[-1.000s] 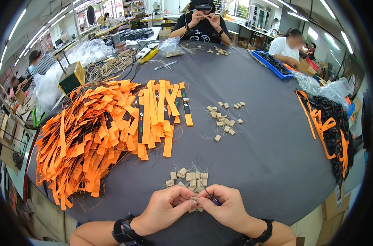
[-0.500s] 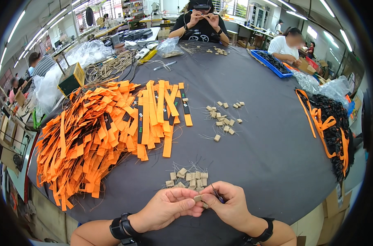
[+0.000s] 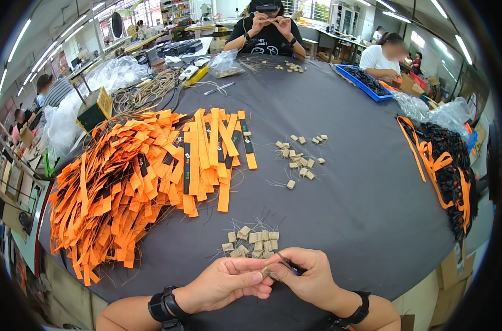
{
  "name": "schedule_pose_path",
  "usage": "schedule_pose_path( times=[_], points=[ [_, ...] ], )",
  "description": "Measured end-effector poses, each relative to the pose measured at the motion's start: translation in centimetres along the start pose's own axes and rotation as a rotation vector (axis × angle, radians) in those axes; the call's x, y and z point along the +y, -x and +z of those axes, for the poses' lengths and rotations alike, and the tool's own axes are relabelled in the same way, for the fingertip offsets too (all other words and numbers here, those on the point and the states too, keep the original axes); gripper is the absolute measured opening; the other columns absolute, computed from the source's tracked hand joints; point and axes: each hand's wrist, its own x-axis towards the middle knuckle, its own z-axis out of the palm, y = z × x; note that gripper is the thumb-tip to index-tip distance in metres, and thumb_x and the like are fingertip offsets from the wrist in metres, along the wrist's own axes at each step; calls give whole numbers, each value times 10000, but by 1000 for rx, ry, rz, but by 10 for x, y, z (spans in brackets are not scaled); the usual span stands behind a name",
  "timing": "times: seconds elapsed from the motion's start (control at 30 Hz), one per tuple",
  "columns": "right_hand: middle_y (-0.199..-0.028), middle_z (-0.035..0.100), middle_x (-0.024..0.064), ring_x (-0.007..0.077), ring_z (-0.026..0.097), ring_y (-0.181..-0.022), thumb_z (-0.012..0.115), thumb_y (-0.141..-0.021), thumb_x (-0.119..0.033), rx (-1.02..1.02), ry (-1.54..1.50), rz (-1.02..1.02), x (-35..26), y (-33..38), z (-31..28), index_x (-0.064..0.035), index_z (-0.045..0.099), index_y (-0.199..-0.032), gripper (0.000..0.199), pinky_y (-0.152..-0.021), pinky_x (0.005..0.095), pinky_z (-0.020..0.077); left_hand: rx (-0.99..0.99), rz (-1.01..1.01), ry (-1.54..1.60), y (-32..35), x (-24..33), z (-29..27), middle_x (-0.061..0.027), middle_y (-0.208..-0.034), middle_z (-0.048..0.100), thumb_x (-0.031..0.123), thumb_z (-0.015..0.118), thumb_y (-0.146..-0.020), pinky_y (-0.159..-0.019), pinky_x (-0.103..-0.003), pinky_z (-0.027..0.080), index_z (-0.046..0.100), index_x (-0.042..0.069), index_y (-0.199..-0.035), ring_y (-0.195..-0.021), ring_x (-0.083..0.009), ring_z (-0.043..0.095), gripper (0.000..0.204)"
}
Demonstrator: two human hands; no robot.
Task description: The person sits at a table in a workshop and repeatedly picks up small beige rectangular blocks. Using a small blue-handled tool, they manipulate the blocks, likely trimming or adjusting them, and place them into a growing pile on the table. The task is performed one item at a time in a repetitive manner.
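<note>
Near the table's front edge, my left hand (image 3: 229,280) pinches a small tan block (image 3: 266,272) between thumb and fingers. My right hand (image 3: 310,280) meets it there, its thumb and forefinger close against the block. A slim dark pointed tool (image 3: 287,262) is held in my right hand; its kind is partly hidden by the fingers. Just beyond my hands lies a cluster of small tan blocks (image 3: 254,238) with thin threads sticking out. Farther off, a looser group of the same blocks (image 3: 300,161) is scattered on the dark tabletop (image 3: 345,220).
A big heap of orange and black strips (image 3: 118,187) covers the left side. Black pieces with orange ribbon (image 3: 441,165) lie at the right edge. A blue tray (image 3: 364,84), coiled cord (image 3: 146,91) and plastic bags stand farther back. Two people (image 3: 265,36) work across the table.
My fingers have shifted slightly around the tan block, which is now more covered and tilted. The dark tool's tip has swung a little left. The rest of the table is unchanged.
</note>
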Motion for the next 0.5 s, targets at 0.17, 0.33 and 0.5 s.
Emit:
schedule_pose_path(
  times=[0.17, 0.33, 0.5],
  points=[
    [-841, 652, 18, 47, 583, -753, 666, -877, -78, 113, 0, -54, -7, 1, 7, 5, 640, -1064, 206, -646, 215, 483, 0, 7, -1, -2, -1, -4, -128, -1065, 650, 78, 549, -954, -908, -360, 533, 541, -17, -1234, -964, -205, 653, 296],
    [-796, 580, 21, 81, 553, -704, 710, -811, -79, 200, 257, -143, -14, -4, -3, -34, 608, -1163, 370, -603, 231, 461, 17, 97, 62, -1, 6, -8, -126, -1057, 649, 104, 536, -964, -914, -351, 528, 538, -9, -1238, -971, -205, 650, 297],
    [-710, 527, 41, 153, 510, -542, 743, -746, -68, 193, 616, -352, -16, -3, -2, -74, 642, -1154, 421, -498, 259, 428, -56, 168, 151, -4, 7, -12, -117, -1038, 652, 135, 503, -982, -919, -349, 514, 526, -4, -1257, -970, -207, 646, 309]
  ],
)
